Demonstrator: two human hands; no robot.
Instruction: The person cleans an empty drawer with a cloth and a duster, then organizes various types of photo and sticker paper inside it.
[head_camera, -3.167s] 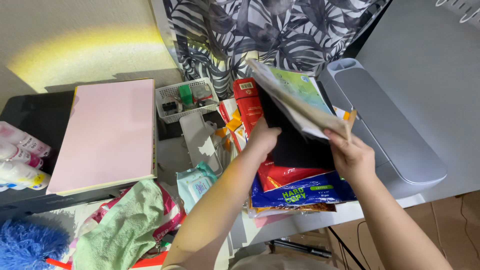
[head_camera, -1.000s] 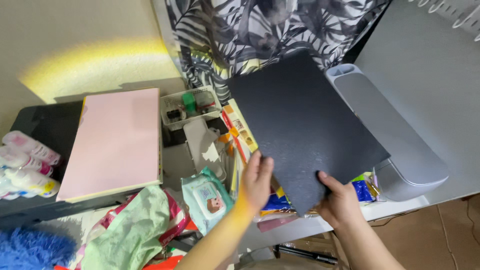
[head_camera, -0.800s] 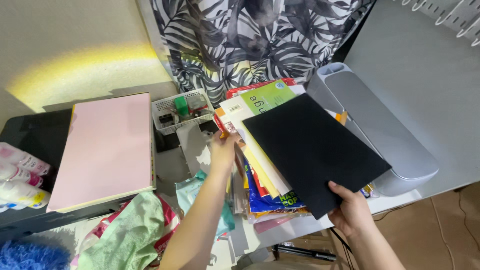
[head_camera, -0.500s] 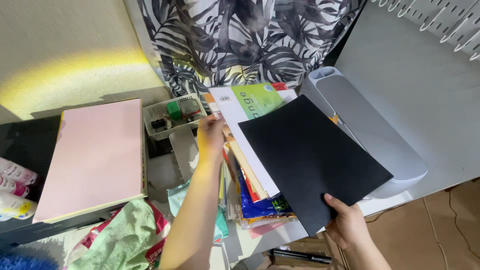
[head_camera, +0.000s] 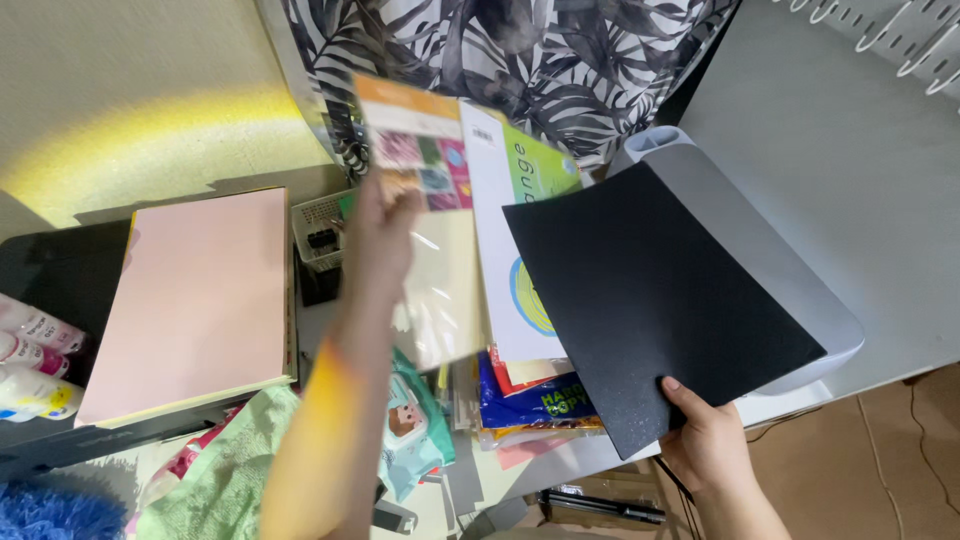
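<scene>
The right hand (head_camera: 712, 445) pinches a black sheet (head_camera: 655, 305) by its lower corner, over a grey machine (head_camera: 770, 270). The left hand (head_camera: 380, 230) grips a clear-sleeved paper pack (head_camera: 425, 200) (blurred), lifted above the counter's paper stack (head_camera: 530, 390); a small wire basket (head_camera: 320, 228) beside it holds dark oddments.

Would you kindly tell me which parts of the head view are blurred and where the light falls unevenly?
In the head view, the left hand and the clear-wrapped pack of cream paper it lifts are smeared by motion; the right hand gripping the matte black sheet is sharp; a warm yellow glow crosses the beige wall, and the pack's wrapper glints.
</scene>
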